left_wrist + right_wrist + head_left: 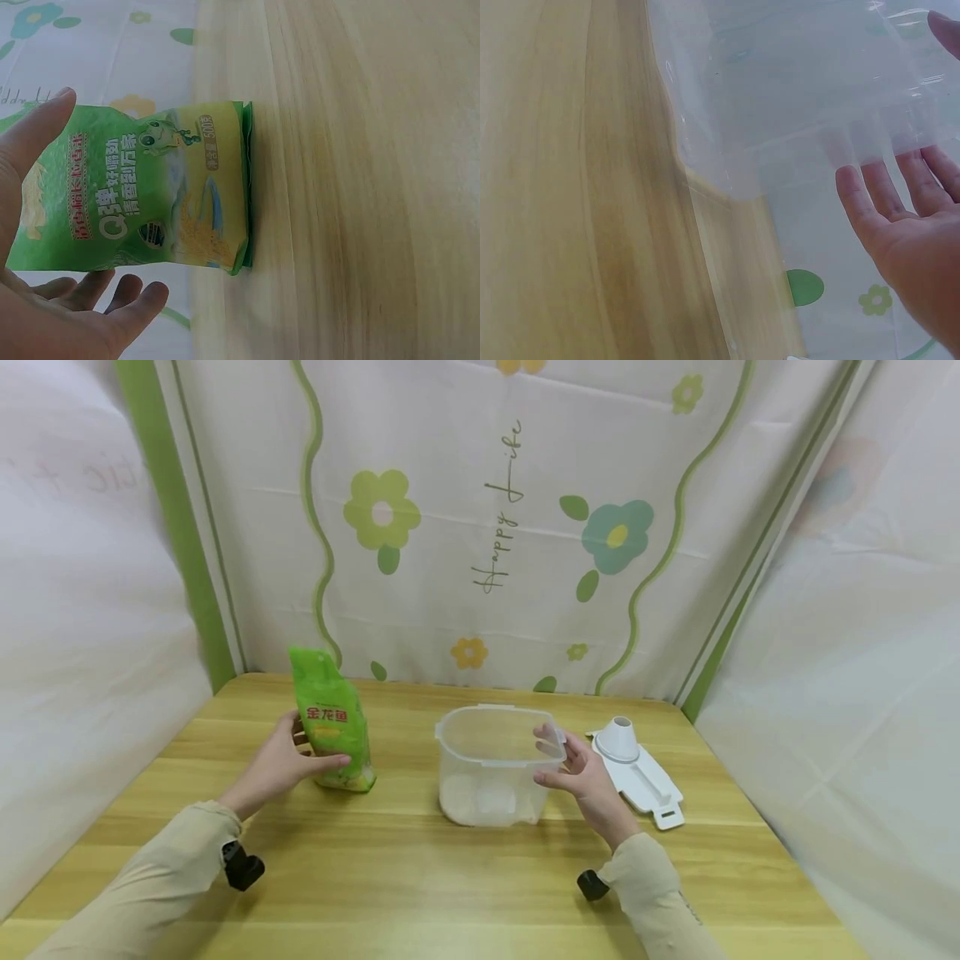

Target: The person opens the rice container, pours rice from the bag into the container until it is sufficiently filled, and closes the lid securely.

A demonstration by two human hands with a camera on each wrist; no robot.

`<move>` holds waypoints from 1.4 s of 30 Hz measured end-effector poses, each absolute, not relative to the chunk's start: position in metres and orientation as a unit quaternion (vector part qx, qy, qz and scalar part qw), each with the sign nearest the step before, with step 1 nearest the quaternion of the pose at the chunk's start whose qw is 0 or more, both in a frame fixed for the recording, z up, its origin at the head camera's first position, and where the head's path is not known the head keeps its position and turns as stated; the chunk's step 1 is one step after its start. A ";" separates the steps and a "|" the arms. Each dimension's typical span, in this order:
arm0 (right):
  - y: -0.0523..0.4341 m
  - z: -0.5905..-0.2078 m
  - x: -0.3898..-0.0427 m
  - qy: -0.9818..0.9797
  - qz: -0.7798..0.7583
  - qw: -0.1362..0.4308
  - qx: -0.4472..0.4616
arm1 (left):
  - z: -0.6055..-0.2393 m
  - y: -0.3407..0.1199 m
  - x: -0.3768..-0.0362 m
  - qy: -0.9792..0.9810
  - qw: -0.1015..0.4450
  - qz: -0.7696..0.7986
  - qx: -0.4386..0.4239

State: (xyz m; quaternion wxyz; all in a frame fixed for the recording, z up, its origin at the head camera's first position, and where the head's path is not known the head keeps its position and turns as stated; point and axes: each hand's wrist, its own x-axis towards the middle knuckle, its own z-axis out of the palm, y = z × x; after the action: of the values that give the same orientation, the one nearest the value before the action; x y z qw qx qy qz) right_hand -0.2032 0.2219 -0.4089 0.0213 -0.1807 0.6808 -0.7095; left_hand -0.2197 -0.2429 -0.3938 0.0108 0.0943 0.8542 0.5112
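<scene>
A green rice bag [333, 727] stands upright on the table at the left. My left hand [288, 756] is spread around its left side, thumb in front and fingers behind. In the left wrist view, the bag's printed face [150, 187] lies between the thumb and the loosely bent fingers, with a gap below the bag. A clear plastic container [480, 785] without its lid stands in the middle, something whitish at its bottom. My right hand [585, 777] spans its right end; thumb and fingers [889, 187] lie spread beside the clear wall. Firm contact cannot be made out.
The white lid [648, 785] lies on the table right of the container, bearing a white cone-shaped spout [619, 739]. A printed curtain [465, 527] hangs along the back edge of the wooden table [420, 893], with white cloth at both sides.
</scene>
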 end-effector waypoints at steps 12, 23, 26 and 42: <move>0.222 -0.409 -0.202 0.676 -0.713 0.022 -0.183 | -0.397 -0.239 -0.224 0.861 0.011 0.501 0.087; 0.222 -0.410 -0.201 0.688 -0.703 0.025 -0.180 | -0.399 -0.238 -0.225 0.859 0.024 0.505 0.080; 0.222 -0.409 -0.202 0.689 -0.702 0.024 -0.179 | -0.398 -0.237 -0.225 0.857 0.023 0.508 0.085; 0.222 -0.410 -0.202 0.688 -0.702 0.023 -0.180 | -0.407 -0.235 -0.233 0.848 0.018 0.517 0.113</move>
State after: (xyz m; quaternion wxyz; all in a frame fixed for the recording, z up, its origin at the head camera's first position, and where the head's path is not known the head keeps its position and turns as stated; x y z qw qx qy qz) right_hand -0.2023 0.2222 -0.4100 0.0227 -0.1795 0.6885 -0.7023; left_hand -0.2333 -0.2351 -0.4075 0.0181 0.1135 0.8485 0.5166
